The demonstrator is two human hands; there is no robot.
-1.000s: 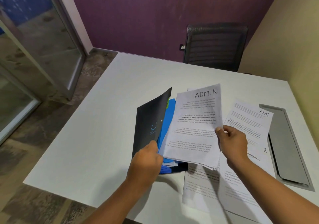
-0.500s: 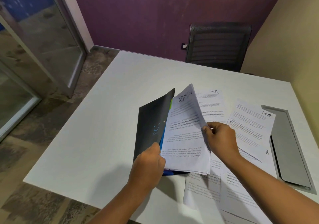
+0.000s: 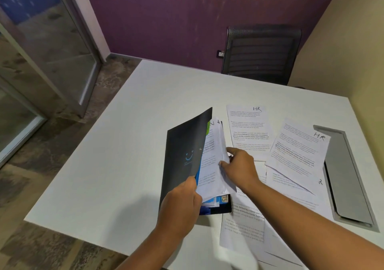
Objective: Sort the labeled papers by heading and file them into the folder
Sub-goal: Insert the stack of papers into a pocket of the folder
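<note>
Left hand (image 3: pixel 180 203) gripped the raised cover of the dark folder (image 3: pixel 185 157) at its 6 o'clock edge, right hand (image 3: pixel 239 167) pinched the paper stack (image 3: pixel 212 165) inside it, HR sheets (image 3: pixel 249 132) lay at 3 o'clock on the white table (image 3: pixel 124 165).

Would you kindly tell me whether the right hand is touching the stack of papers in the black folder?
Touching. The head view shows the right hand pinching the edge of the paper stack, with no gap, inside the black folder.

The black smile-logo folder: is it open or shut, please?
Open: the left hand holds the black folder, front cover raised off the white papers inside.
</note>
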